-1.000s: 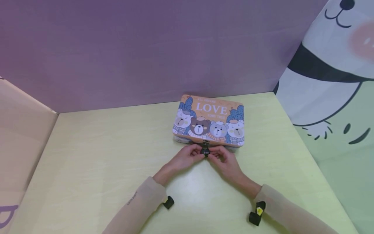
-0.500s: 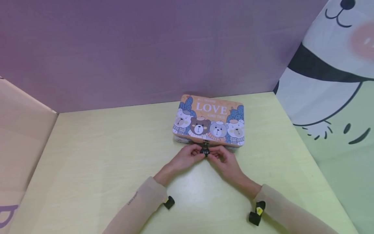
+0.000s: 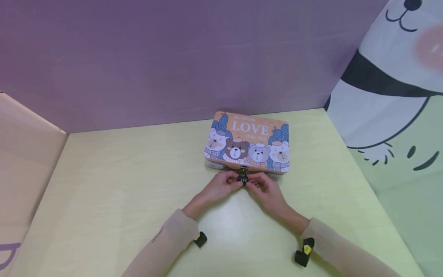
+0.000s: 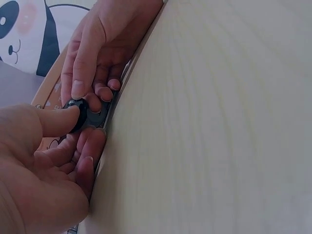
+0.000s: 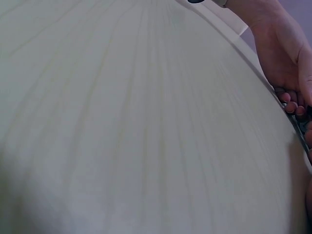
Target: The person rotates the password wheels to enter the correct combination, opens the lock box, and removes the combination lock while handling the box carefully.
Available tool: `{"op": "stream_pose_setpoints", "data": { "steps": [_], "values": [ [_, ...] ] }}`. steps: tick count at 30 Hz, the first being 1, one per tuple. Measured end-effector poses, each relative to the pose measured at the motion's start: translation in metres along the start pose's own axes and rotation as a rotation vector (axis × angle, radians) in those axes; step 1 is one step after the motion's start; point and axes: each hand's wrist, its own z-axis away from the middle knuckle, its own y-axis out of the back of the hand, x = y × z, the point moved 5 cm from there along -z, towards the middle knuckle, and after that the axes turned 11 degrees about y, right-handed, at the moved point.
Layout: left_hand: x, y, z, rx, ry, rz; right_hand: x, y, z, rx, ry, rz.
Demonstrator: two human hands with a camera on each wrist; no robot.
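Observation:
A small black combination padlock (image 3: 243,179) with number dials hangs at the brass-coloured clasp (image 3: 243,168) on the front of a closed tin box (image 3: 247,142). The lid shows cartoon bears, cacti and the word LOVE. From the left, my left hand (image 3: 219,187) pinches the padlock between thumb and fingers. My right hand (image 3: 269,193) pinches its other side. In the left wrist view, the thumb of the left hand (image 4: 44,165) presses on the black lock body (image 4: 80,114), with the right hand (image 4: 100,44) opposite. Fingers hide much of the lock.
The box stands on a pale wood-grain table (image 3: 138,173), near its back edge. Behind rises a purple wall panel (image 3: 173,65). A panda-printed panel (image 3: 387,107) borders the right side, and a pale panel (image 3: 27,161) the left. Small black wrist devices sit at both sleeves.
Both hands stay at the padlock with almost no visible movement. The box has not moved. Any turning of the dials is too small to make out.

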Motion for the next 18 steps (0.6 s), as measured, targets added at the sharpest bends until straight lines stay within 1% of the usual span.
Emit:
{"op": "stream_pose_setpoints", "data": {
  "steps": [6,13,18],
  "values": [
    [-0.0003,-0.0007,0.0007,0.011,0.003,-0.007,0.0001,-0.0004,0.0001,-0.002,0.004,0.007],
    [0.0007,-0.0002,0.0025,0.023,0.005,-0.008,0.0014,0.0000,0.0004,0.000,-0.010,0.013],
    [0.0025,-0.0002,0.0033,0.024,0.008,-0.022,0.0002,-0.0004,-0.0001,0.001,0.001,0.014]
  ]
}}
